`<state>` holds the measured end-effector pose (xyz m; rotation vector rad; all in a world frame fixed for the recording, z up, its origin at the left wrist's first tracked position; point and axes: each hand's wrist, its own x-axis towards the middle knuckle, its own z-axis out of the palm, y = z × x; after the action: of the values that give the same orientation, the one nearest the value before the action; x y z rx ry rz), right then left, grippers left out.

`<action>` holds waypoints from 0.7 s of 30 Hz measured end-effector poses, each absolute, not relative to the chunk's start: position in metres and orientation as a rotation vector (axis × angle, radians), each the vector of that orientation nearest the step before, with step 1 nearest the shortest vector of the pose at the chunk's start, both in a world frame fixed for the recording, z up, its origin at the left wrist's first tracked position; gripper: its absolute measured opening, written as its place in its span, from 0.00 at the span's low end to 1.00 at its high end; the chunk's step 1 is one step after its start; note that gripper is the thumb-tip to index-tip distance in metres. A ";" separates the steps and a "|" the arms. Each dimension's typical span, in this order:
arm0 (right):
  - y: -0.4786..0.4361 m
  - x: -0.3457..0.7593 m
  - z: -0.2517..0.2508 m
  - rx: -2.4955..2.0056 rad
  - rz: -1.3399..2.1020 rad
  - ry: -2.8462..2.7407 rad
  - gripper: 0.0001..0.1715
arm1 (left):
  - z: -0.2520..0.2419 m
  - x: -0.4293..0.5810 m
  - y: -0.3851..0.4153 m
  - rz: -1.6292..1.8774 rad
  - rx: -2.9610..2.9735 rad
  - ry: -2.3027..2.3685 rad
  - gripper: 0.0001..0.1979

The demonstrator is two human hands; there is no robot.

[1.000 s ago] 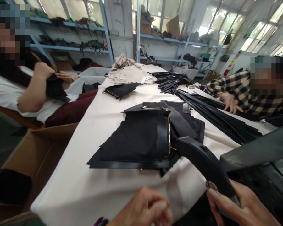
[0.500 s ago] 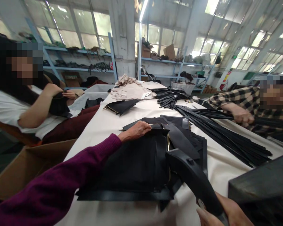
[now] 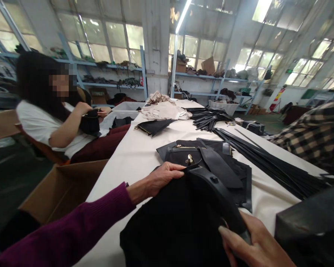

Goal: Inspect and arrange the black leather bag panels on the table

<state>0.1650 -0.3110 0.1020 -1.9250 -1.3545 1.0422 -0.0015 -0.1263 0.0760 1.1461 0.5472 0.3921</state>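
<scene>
Presently the left hand [image 3: 163, 180] is pinching the black fabric panel [image 3: 172, 222] while the right hand [image 3: 253, 246] is gripping the black tool [image 3: 214, 194]; the panel risks snagging on it.

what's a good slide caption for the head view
Left hand grips a black fabric panel while right hand holds a black tool handle over it.

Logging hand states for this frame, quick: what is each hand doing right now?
Left hand: closed on the top edge of the black fabric piece.
Right hand: closed around the black tool handle.
</scene>
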 end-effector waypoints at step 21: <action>-0.317 0.143 0.110 -1.839 1.134 -1.488 0.11 | 0.022 -0.024 -0.168 0.652 0.857 0.491 0.12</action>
<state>0.1427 -0.3170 0.1098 -1.8386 -1.4882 1.1336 -0.0237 -0.1676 0.0221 0.8568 0.4909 0.6517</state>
